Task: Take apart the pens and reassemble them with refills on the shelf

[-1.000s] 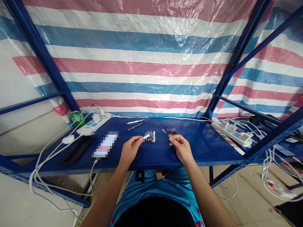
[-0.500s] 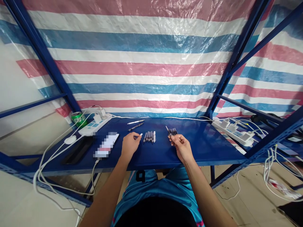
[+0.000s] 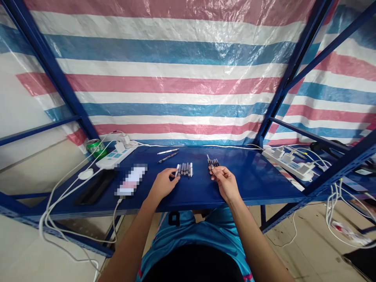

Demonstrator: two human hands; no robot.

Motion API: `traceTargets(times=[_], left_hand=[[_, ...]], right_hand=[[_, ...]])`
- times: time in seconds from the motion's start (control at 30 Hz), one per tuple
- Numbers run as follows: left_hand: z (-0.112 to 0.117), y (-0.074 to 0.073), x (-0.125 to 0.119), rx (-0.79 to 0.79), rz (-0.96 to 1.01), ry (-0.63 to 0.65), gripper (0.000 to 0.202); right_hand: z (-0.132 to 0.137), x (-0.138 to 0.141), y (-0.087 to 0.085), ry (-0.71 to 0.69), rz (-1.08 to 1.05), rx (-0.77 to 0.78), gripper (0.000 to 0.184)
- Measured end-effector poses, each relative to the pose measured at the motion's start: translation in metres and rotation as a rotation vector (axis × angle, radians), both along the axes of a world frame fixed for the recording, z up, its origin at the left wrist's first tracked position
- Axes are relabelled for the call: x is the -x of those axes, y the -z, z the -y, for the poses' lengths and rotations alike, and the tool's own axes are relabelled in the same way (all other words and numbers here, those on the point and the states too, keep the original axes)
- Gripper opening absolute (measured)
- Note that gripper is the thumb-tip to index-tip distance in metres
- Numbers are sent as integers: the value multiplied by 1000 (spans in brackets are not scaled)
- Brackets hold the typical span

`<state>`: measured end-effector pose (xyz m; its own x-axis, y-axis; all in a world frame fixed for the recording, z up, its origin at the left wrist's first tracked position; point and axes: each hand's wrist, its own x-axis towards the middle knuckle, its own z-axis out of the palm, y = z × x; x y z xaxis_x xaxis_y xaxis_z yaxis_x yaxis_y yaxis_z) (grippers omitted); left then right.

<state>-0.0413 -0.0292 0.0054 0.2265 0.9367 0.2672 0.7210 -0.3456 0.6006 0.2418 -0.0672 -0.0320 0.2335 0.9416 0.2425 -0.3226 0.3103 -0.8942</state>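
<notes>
The left hand (image 3: pixel 163 183) pinches a white tube (image 3: pixel 178 168), seemingly aligning it with grey tubes (image 3: pixel 183 169) right of its fingertips; a gentle release is called for. The right hand (image 3: pixel 225 181) pinches a slim rod (image 3: pixel 208 160) projecting past its fingertips.

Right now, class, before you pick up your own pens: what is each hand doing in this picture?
Left hand: closed, thumb and fingers pinching a white pen part.
Right hand: closed, holding a slim pen part.
</notes>
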Motion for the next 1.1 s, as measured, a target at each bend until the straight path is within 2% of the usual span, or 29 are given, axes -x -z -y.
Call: traceTargets(times=[0.07,0.17,0.23,0.33,0.4,0.5,0.63,0.8,0.9,0.97,1.1], left_hand=[[-1,0,-1,9,9,3,43],[-3,0,-1,25,29,19,42],[-5,0,-1,31,32,28,42],[-5,-1,-2,45,17,28,42],[-5,-1,-2,51,12,28,41],[-5,-1,-3,55,16,35,41],[-6,1,-1,50,26,64,45],[-19,1,8,-31,50,78,42],[-36,-1,18,-120,-24,12,38],[-50,-3,24,-171,-159,-64,35],[-75,-6,30,-167,-376,-200,36]], right_hand=[[-3,-6,2,45,5,-13,39],[-9,-30,2,262,81,-15,39],[-12,-51,1,437,260,26,37],[-15,-75,0,563,626,143,26],[-17,-81,2,568,779,201,20],[-24,-77,5,560,892,251,17],[-34,-73,4,562,984,284,15],[-40,-75,4,479,1055,255,22],[-38,-78,7,460,1054,247,24],[-36,-81,10,463,1038,234,24],[-32,-83,11,468,993,208,26]])
